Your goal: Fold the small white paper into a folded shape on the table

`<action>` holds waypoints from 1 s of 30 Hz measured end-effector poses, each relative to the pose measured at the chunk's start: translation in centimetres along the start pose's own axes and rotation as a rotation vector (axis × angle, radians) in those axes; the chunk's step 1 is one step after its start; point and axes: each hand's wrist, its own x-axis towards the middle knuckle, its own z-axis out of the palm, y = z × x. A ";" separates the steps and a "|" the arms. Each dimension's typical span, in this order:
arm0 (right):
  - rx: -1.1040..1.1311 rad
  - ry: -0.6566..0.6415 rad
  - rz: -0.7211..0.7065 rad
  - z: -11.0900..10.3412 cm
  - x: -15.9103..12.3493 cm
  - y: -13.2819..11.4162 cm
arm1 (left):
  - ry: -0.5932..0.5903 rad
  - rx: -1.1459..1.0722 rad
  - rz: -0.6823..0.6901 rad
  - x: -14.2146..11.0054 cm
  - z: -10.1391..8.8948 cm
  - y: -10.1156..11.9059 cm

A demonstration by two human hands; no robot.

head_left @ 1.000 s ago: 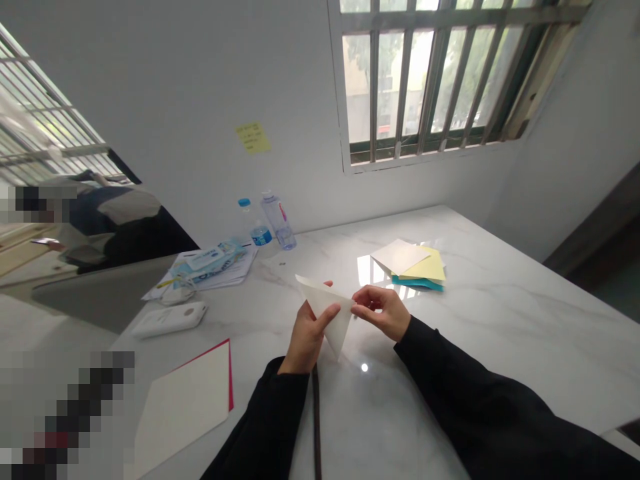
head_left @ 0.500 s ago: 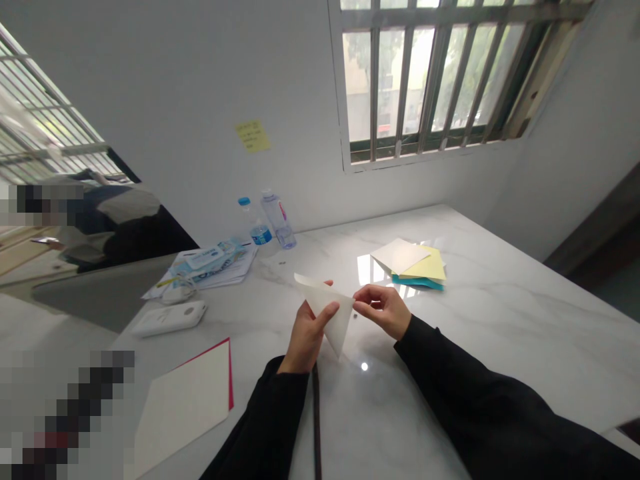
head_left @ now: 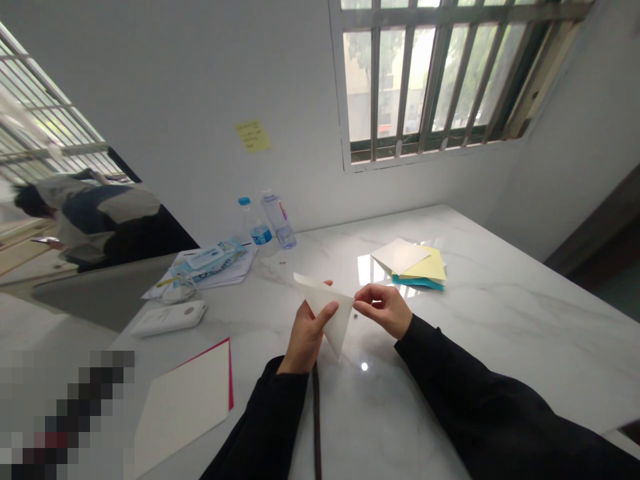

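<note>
While the left hand (head_left: 306, 337) grips a folded cream paper triangle (head_left: 333, 313), the right hand (head_left: 383, 310) pinches its corner between thumb and forefinger.
Held above the marble table (head_left: 505, 347), the paper hangs short of a colored paper stack (head_left: 410, 267) beyond the fingers; a white power bank (head_left: 169, 318) and red-edged card (head_left: 183, 407) lie leftward.

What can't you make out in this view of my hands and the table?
Head view, all:
The folded white paper: edges behind the left hand and right hand are hidden by the fingers.
The yellow sticky note: writing too small to read.
The teal sheet: mostly hidden under the yellow sheet.
The dark strip: cut off by the bottom edge.
Lower-left corner: hidden by pixelated blur.
</note>
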 end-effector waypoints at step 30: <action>-0.001 0.004 -0.004 -0.2 0.1 0.0 | -0.020 0.013 0.015 -0.1 0.0 0.1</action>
